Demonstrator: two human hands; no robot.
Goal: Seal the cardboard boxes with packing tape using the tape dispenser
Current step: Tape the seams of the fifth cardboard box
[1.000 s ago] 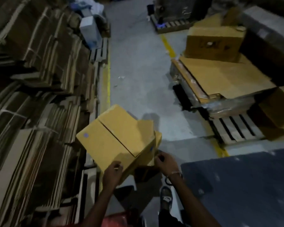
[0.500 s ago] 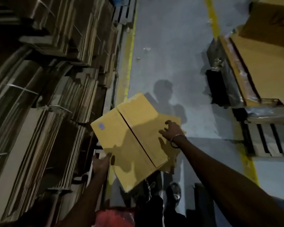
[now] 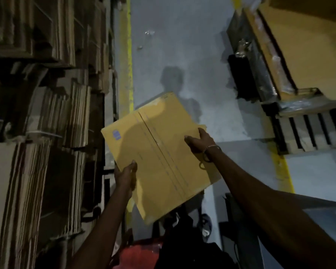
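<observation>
Dim, grainy picture — light falls from behind the person, throwing a head-and-shoulders shadow (image 3: 173, 82) onto the floor (image 3: 182, 45) beyond the hands. Left of the hands the cardboard stacks (image 3: 37, 113) sink into darkness — edges bend, wide-angle.

We are looking at a mustard-yellow cardboard box (image 3: 159, 152) bearing a small blue-violet stamp (image 3: 116, 135) and faint dashed lines along its seam. The floor (image 3: 182, 45) is showing grey with yellow painted lines (image 3: 126, 55). Brown, striped cardboard stacks (image 3: 37, 133) are standing beside a pale wooden pallet (image 3: 306, 133).
</observation>
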